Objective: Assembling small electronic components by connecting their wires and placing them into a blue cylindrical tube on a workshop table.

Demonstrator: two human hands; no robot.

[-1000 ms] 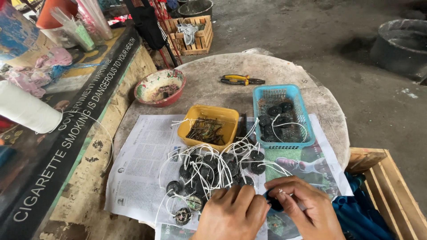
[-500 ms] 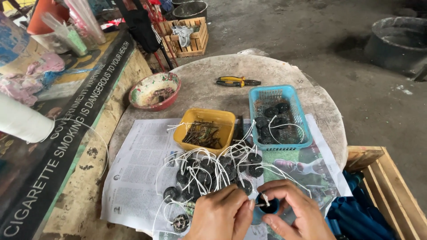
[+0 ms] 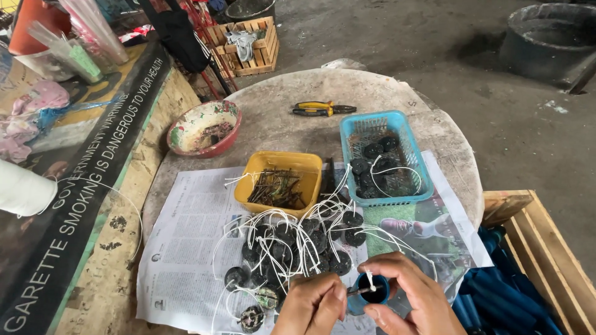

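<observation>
My right hand (image 3: 406, 301) holds a small blue cup-shaped piece (image 3: 369, 296) with a black inside and a white string end sticking up from it. My left hand (image 3: 313, 304) pinches a thin rusty metal pin (image 3: 360, 290) that reaches into the blue piece. Just beyond my hands lies a heap of black discs with white strings (image 3: 292, 245) on a spread newspaper (image 3: 186, 248). A yellow tub (image 3: 279, 180) holds rusty pins. A blue basket (image 3: 385, 158) holds more black discs.
A round stone table (image 3: 292, 127) carries a red-rimmed bowl (image 3: 203, 127) and yellow-handled pliers (image 3: 323, 109). Blue tubes (image 3: 496, 291) sit in a wooden crate (image 3: 546, 248) at right. A white thread spool (image 3: 25, 189) lies on the left counter. Another crate (image 3: 248, 43) stands behind.
The view has shifted lower and closer to my hands. My hands have come together on the blue piece, and the pin now points into it with the string end showing.
</observation>
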